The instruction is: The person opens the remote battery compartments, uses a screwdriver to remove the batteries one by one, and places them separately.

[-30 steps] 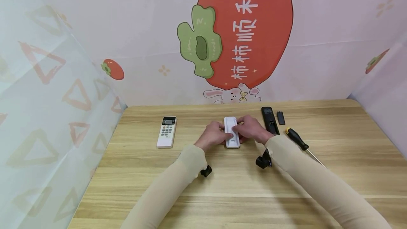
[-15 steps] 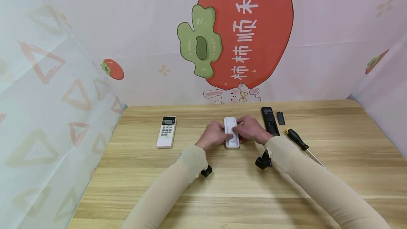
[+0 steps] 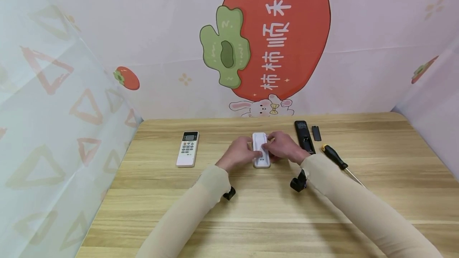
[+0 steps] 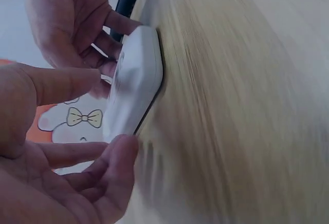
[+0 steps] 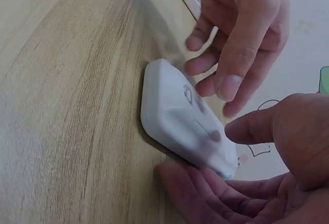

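Observation:
A white remote control (image 3: 261, 161) lies back side up on the wooden table (image 3: 258, 210), between the two hands. A small outlined mark shows on its back in the right wrist view. My right hand (image 3: 285, 145) holds its right edge, with the thumb over the back and the fingers along the side. My left hand (image 3: 238, 153) is at the left edge, fingers loosely bent and thumb over the back. In the right wrist view a gap separates the left hand (image 5: 244, 44) from the remote (image 5: 180, 116).
Left on the table lies another white remote (image 3: 188, 149) with a display and buttons. On the right are a black remote (image 3: 304, 135) with its battery bay uncovered, a small black cover (image 3: 316, 133) and a screwdriver (image 3: 335, 156) with a black and yellow handle.
My left hand has loosened and shifted slightly left, away from the white remote. The right hand and the remote have barely moved.

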`<state>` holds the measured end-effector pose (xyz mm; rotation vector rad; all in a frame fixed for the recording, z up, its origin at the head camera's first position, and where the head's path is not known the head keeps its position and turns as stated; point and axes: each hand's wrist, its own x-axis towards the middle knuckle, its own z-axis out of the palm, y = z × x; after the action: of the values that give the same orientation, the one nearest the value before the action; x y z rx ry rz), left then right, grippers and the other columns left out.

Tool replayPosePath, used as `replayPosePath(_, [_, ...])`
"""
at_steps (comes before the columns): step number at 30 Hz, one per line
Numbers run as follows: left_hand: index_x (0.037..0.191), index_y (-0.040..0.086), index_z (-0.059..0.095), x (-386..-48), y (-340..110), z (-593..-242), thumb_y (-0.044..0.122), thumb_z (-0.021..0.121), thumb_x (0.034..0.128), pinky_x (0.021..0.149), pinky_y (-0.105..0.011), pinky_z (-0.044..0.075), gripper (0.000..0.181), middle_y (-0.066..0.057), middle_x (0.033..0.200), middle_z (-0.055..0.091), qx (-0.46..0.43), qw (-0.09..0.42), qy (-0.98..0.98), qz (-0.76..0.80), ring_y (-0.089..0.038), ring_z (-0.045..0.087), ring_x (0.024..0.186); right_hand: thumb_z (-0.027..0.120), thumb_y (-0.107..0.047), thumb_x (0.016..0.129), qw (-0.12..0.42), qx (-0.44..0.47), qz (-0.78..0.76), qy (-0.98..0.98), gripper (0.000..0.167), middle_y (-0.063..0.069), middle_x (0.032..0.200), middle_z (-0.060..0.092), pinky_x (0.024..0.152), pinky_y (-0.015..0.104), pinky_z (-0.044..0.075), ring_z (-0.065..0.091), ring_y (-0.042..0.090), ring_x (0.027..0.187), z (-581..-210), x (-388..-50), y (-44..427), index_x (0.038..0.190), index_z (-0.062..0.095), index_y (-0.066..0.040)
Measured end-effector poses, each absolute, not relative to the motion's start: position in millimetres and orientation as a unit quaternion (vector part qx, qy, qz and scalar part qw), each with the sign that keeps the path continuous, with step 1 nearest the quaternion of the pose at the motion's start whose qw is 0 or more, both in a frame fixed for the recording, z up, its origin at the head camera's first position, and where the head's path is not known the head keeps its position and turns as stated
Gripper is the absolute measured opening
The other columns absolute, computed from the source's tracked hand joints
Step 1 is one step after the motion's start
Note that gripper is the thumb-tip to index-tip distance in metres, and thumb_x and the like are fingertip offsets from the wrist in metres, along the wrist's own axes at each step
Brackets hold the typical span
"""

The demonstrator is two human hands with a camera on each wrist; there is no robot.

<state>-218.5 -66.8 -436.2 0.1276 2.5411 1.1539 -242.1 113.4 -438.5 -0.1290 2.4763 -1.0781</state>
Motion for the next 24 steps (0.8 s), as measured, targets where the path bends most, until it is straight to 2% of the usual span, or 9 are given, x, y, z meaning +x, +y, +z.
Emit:
replayPosePath(2, [0.145, 0.006, 0.053, -217.6, -69.0, -434.8, 0.030, 0.078, 0.0908, 0.067, -0.030, 0.051, 0.064, -0.006, 0.097, 0.066, 0.068, 0.157, 0.910, 0.378, -0.017, 0.060, 0.080, 0.064, -0.024, 0.099, 0.213, -0.059, -0.368, 0.903, 0.050, 0.010, 0.083, 0.068, 0.058, 0.028, 0.054, 0.065, 0.021, 0.065, -438.0, -241.8, 114.4, 0.138, 0.052, 0.006])
replayPosePath(4, [0.150, 0.007, 0.049, -217.2, -71.9, -433.1, 0.034, 0.081, 0.0872, 0.083, -0.035, 0.054, 0.076, -0.009, 0.115, 0.065, 0.101, 0.136, 0.925, 0.341, -0.021, 0.060, 0.098, 0.064, -0.026, 0.099, 0.206, -0.073, -0.345, 0.913, 0.050, 0.009, 0.079, 0.067, 0.055, 0.028, 0.049, 0.063, 0.020, 0.063, -437.1, -241.0, 115.5, 0.136, 0.053, 0.005])
replayPosePath(6, [0.152, 0.008, 0.046, -216.9, -75.0, -431.3, 0.041, 0.085, 0.0816, 0.103, -0.042, 0.047, 0.087, -0.011, 0.136, 0.057, 0.132, 0.121, 0.938, 0.298, -0.025, 0.054, 0.120, 0.065, -0.026, 0.098, 0.194, -0.092, -0.325, 0.921, 0.049, 0.008, 0.077, 0.065, 0.054, 0.028, 0.046, 0.060, 0.019, 0.062, -436.5, -240.0, 116.8, 0.135, 0.054, 0.005])
replayPosePath(9, [0.153, 0.011, 0.045, -218.2, -79.7, -430.9, 0.049, 0.090, 0.0727, 0.112, -0.048, 0.037, 0.100, -0.009, 0.147, 0.049, 0.172, 0.109, 0.951, 0.234, -0.030, 0.045, 0.132, 0.067, -0.025, 0.097, 0.167, -0.121, -0.302, 0.931, 0.043, 0.007, 0.081, 0.064, 0.056, 0.029, 0.045, 0.058, 0.019, 0.064, -434.7, -237.4, 117.3, 0.128, 0.059, 0.004])
replayPosePath(11, [0.155, 0.014, 0.043, -219.6, -81.0, -431.8, 0.055, 0.089, 0.0706, 0.116, -0.053, 0.031, 0.104, -0.007, 0.155, 0.043, 0.190, 0.108, 0.957, 0.192, -0.033, 0.037, 0.140, 0.069, -0.022, 0.095, 0.143, -0.145, -0.288, 0.936, 0.037, 0.007, 0.085, 0.064, 0.060, 0.030, 0.047, 0.058, 0.019, 0.069, -433.1, -235.7, 117.9, 0.121, 0.063, 0.003])
replayPosePath(15, [0.158, 0.017, 0.038, -222.7, -81.4, -435.1, 0.060, 0.086, 0.0716, 0.116, -0.057, 0.027, 0.108, -0.004, 0.163, 0.032, 0.218, 0.118, 0.958, 0.146, -0.034, 0.027, 0.147, 0.072, -0.019, 0.092, 0.108, -0.181, -0.265, 0.941, 0.028, 0.006, 0.092, 0.065, 0.068, 0.031, 0.051, 0.058, 0.019, 0.076, -430.6, -232.2, 118.4, 0.112, 0.069, 0.001])
replayPosePath(20, [0.158, 0.017, 0.038, -225.9, -80.2, -440.2, 0.062, 0.082, 0.0758, 0.116, -0.058, 0.027, 0.104, -0.001, 0.164, 0.031, 0.236, 0.126, 0.956, 0.119, -0.032, 0.026, 0.149, 0.075, -0.018, 0.090, 0.089, -0.218, -0.244, 0.941, 0.029, 0.007, 0.095, 0.065, 0.073, 0.034, 0.053, 0.057, 0.021, 0.080, -429.3, -228.3, 119.9, 0.113, 0.071, 0.000])
replayPosePath(24, [0.157, 0.016, 0.041, -227.5, -79.5, -442.5, 0.061, 0.080, 0.0782, 0.115, -0.057, 0.029, 0.099, 0.000, 0.163, 0.034, 0.238, 0.126, 0.956, 0.113, -0.030, 0.029, 0.148, 0.079, -0.024, 0.089, 0.072, -0.255, -0.199, 0.944, 0.035, 0.008, 0.102, 0.065, 0.078, 0.036, 0.054, 0.058, 0.020, 0.085, -429.0, -225.5, 120.8, 0.117, 0.071, -0.004])
